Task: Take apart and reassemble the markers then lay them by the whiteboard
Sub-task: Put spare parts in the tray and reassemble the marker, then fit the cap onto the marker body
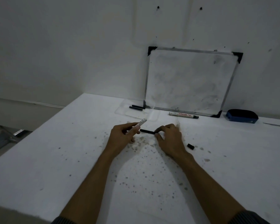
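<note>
**Two hands hold the parts of a marker over a spotty white table**

The left hand (122,135) is closed around a clear marker barrel (138,126). The barrel is tilted. Its long side runs from the palm up and to the right, and its free end points toward the whiteboard (189,81).

The right hand (169,139) pinches one end of a thin black ink stick (147,131) between thumb and finger. The stick lies almost flat, going left to right. Its free left end points at the left hand and sits just beside the left fingers. I cannot tell if the stick touches the table (71,151) or is just above it.

A small black cap (190,146) lies on the table near the right hand, on its right side, not touching it.

A whole white marker (183,115) lies flat just in front of the whiteboard's bottom edge. It runs left to right, and its dark end points right. Two black marker pieces (136,107) lie side by side by the board's lower left corner, also running left to right. They rest on a clear flat plastic tray (137,113).

The whiteboard leans against the wall. A blue eraser (242,116) sits on the table to the right of the board.

The table has many small dark ink spots around the hands.
</note>
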{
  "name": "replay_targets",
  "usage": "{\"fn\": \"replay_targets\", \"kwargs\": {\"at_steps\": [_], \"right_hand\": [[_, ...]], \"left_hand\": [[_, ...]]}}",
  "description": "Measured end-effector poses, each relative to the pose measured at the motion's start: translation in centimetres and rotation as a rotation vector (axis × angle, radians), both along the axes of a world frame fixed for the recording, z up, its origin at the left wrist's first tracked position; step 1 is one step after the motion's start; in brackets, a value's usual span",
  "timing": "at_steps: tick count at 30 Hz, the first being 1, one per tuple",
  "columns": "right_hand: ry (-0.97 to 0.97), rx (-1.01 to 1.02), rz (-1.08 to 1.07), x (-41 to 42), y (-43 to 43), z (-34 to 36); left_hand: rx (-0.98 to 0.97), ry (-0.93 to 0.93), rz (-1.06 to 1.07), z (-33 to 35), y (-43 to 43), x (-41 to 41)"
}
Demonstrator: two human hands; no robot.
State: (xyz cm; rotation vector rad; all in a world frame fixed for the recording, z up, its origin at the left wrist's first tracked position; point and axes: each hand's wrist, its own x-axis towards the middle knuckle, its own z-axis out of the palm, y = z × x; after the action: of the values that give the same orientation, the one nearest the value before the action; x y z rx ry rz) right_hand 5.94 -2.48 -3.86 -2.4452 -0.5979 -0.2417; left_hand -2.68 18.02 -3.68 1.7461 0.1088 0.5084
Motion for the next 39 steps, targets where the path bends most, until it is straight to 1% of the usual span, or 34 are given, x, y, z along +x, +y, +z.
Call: {"fn": "replay_targets", "kwargs": {"at_steps": [4,7,9,12,13,16,18,20,22,24,27,31,33,35,37,39], "right_hand": [[0.037,0.232,0.010,-0.8,-2.6,1.1],[0.033,0.404,-0.036,-0.4,-6.0,2.3],[0.139,0.604,-0.088,0.2,-8.3,2.8],[0.369,1.039,-0.130,1.0,-11.3,2.7],[0.425,1.139,-0.149,1.2,-12.0,2.4],[0.572,1.378,-0.175,2.2,-13.7,1.6],[0.646,1.523,-0.141,2.9,-14.2,1.2],[0.699,1.613,-0.078,3.5,-14.1,1.0],[0.715,1.607,-0.068,3.7,-13.5,0.7],[0.699,1.515,-0.094,3.8,-12.8,0.5],[0.644,1.389,-0.147,3.6,-12.1,0.4],[0.574,1.318,-0.195,3.4,-12.0,0.3],[0.482,1.257,-0.240,3.2,-11.7,0.3],[0.328,1.183,-0.287,3.0,-11.6,0.3],[0.181,1.113,-0.287,2.8,-11.8,0.5],[0.094,1.057,-0.250,2.6,-11.8,0.9]], "left_hand": [[0.015,-0.007,-0.012,0.0,-1.0,0.3],[-0.022,0.008,-0.105,0.5,-3.4,1.1],[-0.021,0.047,-0.209,1.2,-5.3,2.3],[0.009,0.094,-0.337,2.3,-8.2,4.6],[0.013,0.091,-0.356,2.3,-9.1,5.3],[0.018,0.065,-0.373,1.1,-10.9,6.8],[0.015,0.046,-0.376,0.1,-11.0,7.4],[-0.005,0.038,-0.378,-0.5,-10.6,7.7],[-0.029,0.032,-0.377,-0.8,-10.3,7.8],[-0.040,0.025,-0.372,-0.9,-10.3,7.7],[-0.040,0.036,-0.364,-0.8,-10.4,7.7],[-0.017,0.059,-0.363,-0.8,-10.3,7.7],[-0.021,0.057,-0.367,-0.9,-10.5,7.7],[-0.020,0.053,-0.366,-1.1,-10.6,7.8],[-0.007,0.061,-0.380,-1.3,-10.7,7.8],[0.014,0.072,-0.401,-1.3,-10.8,7.8]]}}
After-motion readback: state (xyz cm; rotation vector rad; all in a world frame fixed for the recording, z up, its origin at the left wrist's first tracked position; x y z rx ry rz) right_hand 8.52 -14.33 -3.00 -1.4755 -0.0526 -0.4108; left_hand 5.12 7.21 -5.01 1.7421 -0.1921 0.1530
